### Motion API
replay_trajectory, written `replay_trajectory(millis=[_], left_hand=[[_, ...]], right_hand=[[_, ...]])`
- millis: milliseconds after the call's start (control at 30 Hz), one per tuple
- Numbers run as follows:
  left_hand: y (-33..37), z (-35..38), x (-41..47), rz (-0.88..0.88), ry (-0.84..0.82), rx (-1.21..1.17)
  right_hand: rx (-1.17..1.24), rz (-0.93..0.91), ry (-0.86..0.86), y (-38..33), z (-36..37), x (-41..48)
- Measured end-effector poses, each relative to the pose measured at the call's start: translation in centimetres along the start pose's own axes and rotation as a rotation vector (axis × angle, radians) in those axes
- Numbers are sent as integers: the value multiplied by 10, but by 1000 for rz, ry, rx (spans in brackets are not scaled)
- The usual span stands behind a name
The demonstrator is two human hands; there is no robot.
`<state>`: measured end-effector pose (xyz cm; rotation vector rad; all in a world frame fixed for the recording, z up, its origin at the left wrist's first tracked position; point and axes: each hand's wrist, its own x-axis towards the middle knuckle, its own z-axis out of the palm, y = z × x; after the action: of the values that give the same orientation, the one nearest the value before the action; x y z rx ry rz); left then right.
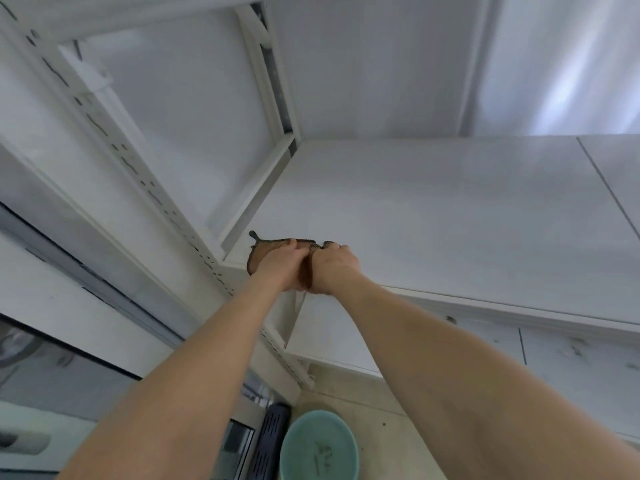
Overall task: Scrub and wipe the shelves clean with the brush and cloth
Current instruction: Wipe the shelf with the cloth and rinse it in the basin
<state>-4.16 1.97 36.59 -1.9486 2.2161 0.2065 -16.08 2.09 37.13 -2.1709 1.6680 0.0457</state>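
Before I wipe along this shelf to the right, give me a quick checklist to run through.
1. Brown cloth with dark mesh edge on the white shelf board: ok, at its front left corner.
2. Left hand pressing on the cloth: ok.
3. Right hand gripping the cloth's right end: cannot tell.
4. Board to the right free of objects: ok, none shows.
5. Brush within reach: cannot tell, not in view.
6. Round green basin out of the way: ok, on the floor below the corner.

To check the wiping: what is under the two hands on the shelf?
A brown cloth lies under the left hand and right hand. The shelf beneath it is covered.
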Motion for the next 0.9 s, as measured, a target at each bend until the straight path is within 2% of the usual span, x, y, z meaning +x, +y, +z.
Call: replay_trajectory(millis=[233,500,900], left_hand=[[144,-8,-1,166,-53,79],[337,-15,0,366,-92,157],[580,3,-24,475,-12,130]], right_hand=[[-120,148,-65,126,-37,-71],[-141,367,-12,287,-63,-162],[-98,625,79,488,-87,-277]])
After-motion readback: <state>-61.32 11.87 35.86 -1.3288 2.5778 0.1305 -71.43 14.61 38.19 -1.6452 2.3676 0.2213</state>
